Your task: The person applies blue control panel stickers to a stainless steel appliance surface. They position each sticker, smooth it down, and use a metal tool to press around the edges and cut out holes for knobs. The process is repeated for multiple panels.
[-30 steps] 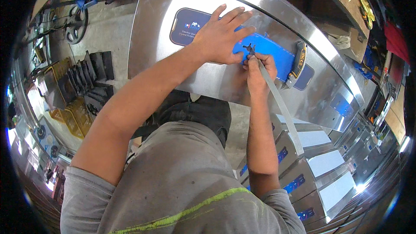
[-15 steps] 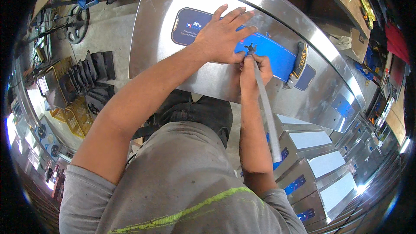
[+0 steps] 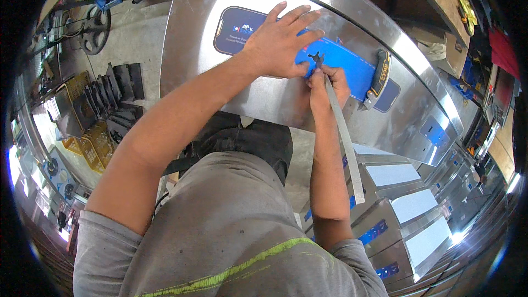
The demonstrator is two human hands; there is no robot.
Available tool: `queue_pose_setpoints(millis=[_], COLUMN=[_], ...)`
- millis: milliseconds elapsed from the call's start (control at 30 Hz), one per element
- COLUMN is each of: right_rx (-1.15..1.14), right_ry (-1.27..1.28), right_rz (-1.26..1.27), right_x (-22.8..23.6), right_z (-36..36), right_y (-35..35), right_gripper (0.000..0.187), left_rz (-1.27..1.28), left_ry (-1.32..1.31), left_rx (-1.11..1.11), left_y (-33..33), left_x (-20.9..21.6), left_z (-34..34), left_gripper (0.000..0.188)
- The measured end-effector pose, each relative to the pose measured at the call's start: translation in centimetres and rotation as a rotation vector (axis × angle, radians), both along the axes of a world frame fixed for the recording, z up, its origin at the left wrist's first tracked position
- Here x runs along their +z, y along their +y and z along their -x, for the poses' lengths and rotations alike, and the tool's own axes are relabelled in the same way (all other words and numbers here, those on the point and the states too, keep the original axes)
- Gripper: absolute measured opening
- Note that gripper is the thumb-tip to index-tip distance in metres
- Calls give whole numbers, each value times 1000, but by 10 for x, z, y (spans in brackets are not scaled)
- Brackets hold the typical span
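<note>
A broad brushed-steel panel (image 3: 258, 94) lies in front of me, with a blue-coated strip (image 3: 352, 71) along its middle. My left hand (image 3: 278, 44) rests flat there, fingers spread, covering part of a dark blue label (image 3: 228, 32). Just right of its thumb, my right hand (image 3: 329, 87) grips a long, flat grey metal file (image 3: 345, 143) near its upper end. The file's tip is at a small dark, irregular cut-out (image 3: 316, 58) in the blue strip; how deep it reaches I cannot tell. Its free end slants down beside my right forearm.
A tool with a black and yellow handle (image 3: 380, 74) lies on the panel's right part, by a second dark label (image 3: 389, 97). Steel boxes with pale tops (image 3: 413, 207) stand at lower right. Left on the floor are black metal parts (image 3: 113, 87) and a yellow crate (image 3: 93, 151).
My right hand and the file have shifted slightly right, and the file's free end has swung right and a little up. The left hand stays spread on the panel.
</note>
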State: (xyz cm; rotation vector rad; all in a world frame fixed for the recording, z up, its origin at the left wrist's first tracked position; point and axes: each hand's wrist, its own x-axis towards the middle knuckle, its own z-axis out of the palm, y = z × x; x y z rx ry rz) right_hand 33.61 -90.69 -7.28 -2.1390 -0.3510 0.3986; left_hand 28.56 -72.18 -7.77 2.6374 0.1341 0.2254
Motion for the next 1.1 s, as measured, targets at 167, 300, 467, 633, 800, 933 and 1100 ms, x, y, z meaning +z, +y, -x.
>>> queue_pose_setpoints(millis=[167,300,467,633,800,933,1100], right_rx=[-160,-198,-304,-349,-257,-195,-52], right_ry=[339,361,343,191,-253,-339,-281], right_rz=[-285,-405,-392,-278,20,363,403], right_x=[-1,10,35,45,44,43,52], right_z=[0,-4,-11,-25,-50,-74,-99], right_y=[1,-15,-57,-93,-116,-114,-109], right_gripper=[8,8,10,25,33,42,55], left_rz=[14,48,59,-63,-212,-258,-4], left_ry=[-7,12,123,181,155,255,381], left_rx=[-29,-98,-107,-63,-161,-70,290], left_y=[1,4,-20,-35,-35,-28,-25], left_x=[0,5,21,26,25,42,60], left_z=[1,6,3,-8,-19,-29,-38], left_gripper=[62,43,25,19,15,20,30])
